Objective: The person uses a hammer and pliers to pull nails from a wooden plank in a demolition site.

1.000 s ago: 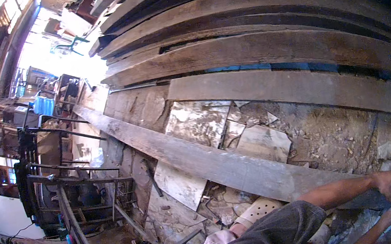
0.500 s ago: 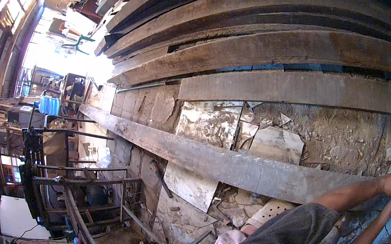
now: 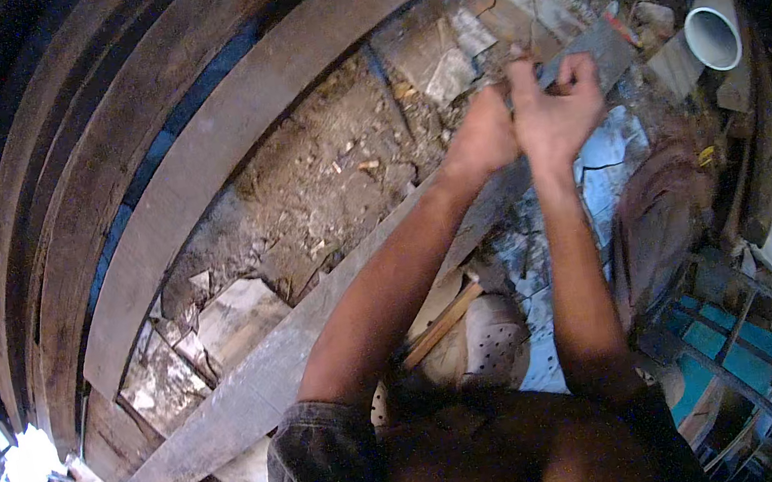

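A long grey wooden plank (image 3: 239, 393) lies across the ground from the lower left to the upper right, passing beneath my arms. Above its far right part, my left hand (image 3: 486, 131) is closed like a fist. Right beside it, my right hand (image 3: 558, 110) has curled fingers and a bent thumb. Both hands are close together, and whatever they may grip is too small or hidden to make out. Something small and red (image 3: 621, 28) shows by the plank's far end.
More thick planks (image 3: 171, 203) lie side by side to the left. Broken tile pieces (image 3: 451, 77) and dirt cover the ground. A white pipe (image 3: 713, 38) stands at the right, above a brown cloth (image 3: 661, 210). Near my feet are a perforated clog (image 3: 497, 334) and a wooden strip (image 3: 442, 326).
My view has turned to the right, so the plank now runs up to the right. Both hands, earlier at the right edge, now show near the upper middle, still close together.
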`<move>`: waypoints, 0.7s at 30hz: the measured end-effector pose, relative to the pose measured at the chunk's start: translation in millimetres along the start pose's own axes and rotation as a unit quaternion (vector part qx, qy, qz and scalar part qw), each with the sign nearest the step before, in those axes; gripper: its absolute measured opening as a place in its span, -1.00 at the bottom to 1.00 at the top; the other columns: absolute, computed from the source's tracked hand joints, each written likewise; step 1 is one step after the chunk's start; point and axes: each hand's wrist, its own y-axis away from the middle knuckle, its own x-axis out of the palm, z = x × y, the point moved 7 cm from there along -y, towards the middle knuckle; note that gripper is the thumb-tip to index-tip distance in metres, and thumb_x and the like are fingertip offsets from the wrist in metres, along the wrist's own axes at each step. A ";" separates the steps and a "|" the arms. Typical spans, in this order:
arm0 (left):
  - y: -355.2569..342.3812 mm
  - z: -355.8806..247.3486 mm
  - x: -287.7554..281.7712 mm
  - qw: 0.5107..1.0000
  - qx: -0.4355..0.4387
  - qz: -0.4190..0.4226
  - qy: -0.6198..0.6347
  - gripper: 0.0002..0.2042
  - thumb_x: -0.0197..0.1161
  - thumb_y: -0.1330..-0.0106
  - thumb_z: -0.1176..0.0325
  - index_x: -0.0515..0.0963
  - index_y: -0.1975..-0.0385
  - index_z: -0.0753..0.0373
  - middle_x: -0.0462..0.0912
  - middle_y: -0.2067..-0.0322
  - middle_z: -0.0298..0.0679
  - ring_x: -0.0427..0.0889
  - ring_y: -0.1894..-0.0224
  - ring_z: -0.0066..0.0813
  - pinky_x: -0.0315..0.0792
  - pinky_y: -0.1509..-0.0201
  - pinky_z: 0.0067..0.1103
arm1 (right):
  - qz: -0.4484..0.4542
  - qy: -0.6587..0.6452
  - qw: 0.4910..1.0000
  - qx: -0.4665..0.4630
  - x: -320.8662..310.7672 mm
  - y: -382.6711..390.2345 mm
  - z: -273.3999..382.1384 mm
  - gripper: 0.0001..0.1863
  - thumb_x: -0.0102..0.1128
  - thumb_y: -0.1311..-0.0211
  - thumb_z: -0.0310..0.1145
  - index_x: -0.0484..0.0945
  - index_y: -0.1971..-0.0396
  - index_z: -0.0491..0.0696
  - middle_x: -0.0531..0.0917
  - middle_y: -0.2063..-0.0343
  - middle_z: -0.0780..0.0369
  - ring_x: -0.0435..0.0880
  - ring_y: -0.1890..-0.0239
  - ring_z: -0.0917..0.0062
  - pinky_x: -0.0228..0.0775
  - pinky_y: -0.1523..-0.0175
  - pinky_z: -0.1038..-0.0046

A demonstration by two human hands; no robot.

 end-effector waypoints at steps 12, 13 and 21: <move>186.4 55.5 -67.6 0.878 -0.154 -0.027 -0.452 0.03 0.15 0.04 -0.42 0.18 -0.08 0.57 0.45 0.04 0.21 0.44 -0.08 0.07 0.29 -0.20 -0.25 | -0.079 0.027 0.996 -0.038 -1.8 -0.6 8.0 -0.56 0.39 0.19 -0.23 0.27 0.62 -0.14 0.31 0.66 0.29 0.25 0.55 0.54 0.26 0.40 0.42; 192.4 53.5 -60.1 0.873 -0.165 -0.014 -0.458 0.02 0.13 0.04 -0.44 0.21 -0.05 0.56 0.44 0.02 0.20 0.43 -0.09 0.05 0.28 -0.21 -0.24 | -0.075 0.064 0.994 -0.052 -2.7 -2.3 8.3 -0.56 0.39 0.20 -0.21 0.27 0.64 -0.14 0.32 0.68 0.29 0.25 0.57 0.54 0.26 0.41 0.41; 202.6 55.9 -64.1 0.858 -0.205 -0.031 -0.471 0.01 0.17 0.11 -0.45 0.27 -0.03 0.50 0.40 -0.04 0.14 0.37 -0.15 -0.03 0.26 -0.22 -0.28 | -0.047 0.101 0.994 -0.008 8.3 -6.0 3.9 -0.50 0.38 0.29 -0.06 0.31 0.74 -0.15 0.39 0.75 0.26 0.32 0.62 0.47 0.30 0.41 0.35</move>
